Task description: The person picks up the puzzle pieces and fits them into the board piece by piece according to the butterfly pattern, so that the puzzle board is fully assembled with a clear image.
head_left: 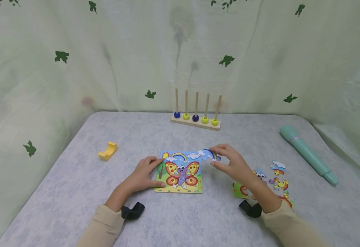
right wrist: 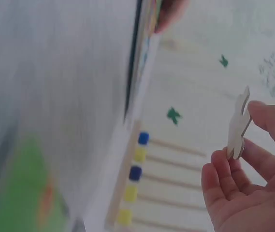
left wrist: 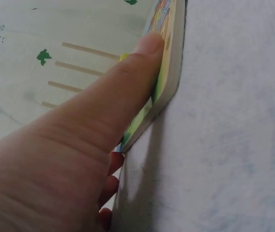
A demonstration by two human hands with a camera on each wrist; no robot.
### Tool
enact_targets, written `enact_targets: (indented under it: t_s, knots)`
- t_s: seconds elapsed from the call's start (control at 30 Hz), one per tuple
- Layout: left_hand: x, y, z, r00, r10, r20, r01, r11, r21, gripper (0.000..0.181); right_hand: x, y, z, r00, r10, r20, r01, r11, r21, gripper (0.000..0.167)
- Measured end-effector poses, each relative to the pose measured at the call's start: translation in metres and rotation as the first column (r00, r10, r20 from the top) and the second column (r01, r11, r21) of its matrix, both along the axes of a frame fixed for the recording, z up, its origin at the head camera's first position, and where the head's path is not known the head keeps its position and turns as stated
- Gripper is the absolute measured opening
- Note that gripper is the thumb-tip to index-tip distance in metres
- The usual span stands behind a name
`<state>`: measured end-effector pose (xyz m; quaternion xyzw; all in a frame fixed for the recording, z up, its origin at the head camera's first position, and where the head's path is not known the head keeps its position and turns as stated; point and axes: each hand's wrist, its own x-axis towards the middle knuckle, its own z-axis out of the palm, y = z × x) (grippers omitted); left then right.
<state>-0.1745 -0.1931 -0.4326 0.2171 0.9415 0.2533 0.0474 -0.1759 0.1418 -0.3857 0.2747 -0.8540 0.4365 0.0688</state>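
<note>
A square butterfly puzzle board (head_left: 180,173) lies on the table, its full picture showing. My left hand (head_left: 142,174) rests at its left side. In the left wrist view the straight thumb (left wrist: 127,72) lies on the board's face near the edge. Between thumb and fingers my right hand (head_left: 233,163) pinches a blue puzzle piece (head_left: 208,155) with a rainbow on it, held beside the board's top right corner. The right wrist view shows this piece (right wrist: 238,126) nearly edge-on, pale on its back. Below the right forearm lie several loose puzzle pieces (head_left: 280,184), partly hidden by it.
A wooden peg rack (head_left: 195,124) with blue and yellow beads stands at the table's back. To the left is a yellow curved block (head_left: 108,151). A teal tube-like object (head_left: 309,154) lies at the right. A patterned curtain (head_left: 130,51) hangs behind the table.
</note>
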Motion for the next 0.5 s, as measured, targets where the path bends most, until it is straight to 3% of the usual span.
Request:
enact_targets:
  t_s: [0.13, 0.33, 0.5]
  knots:
    - [0.0, 0.0, 0.0, 1.0, -0.001, -0.007, 0.001, 1.0, -0.003, 0.092, -0.005, -0.025, -0.009, 0.997, 0.063, 0.039, -0.064, 0.997, 0.033, 0.041]
    - [0.0, 0.0, 0.0, 0.999, 0.014, -0.029, -0.014, 1.0, -0.012, 0.08, -0.013, -0.052, -0.019, 0.994, 0.076, 0.078, -0.087, 0.985, 0.148, 0.042]
    - [-0.001, 0.003, -0.002, 0.997, 0.031, -0.074, -0.033, 0.999, -0.03, 0.07, -0.02, -0.066, -0.028, 0.991, 0.087, 0.105, -0.105, 0.977, 0.186, 0.043]
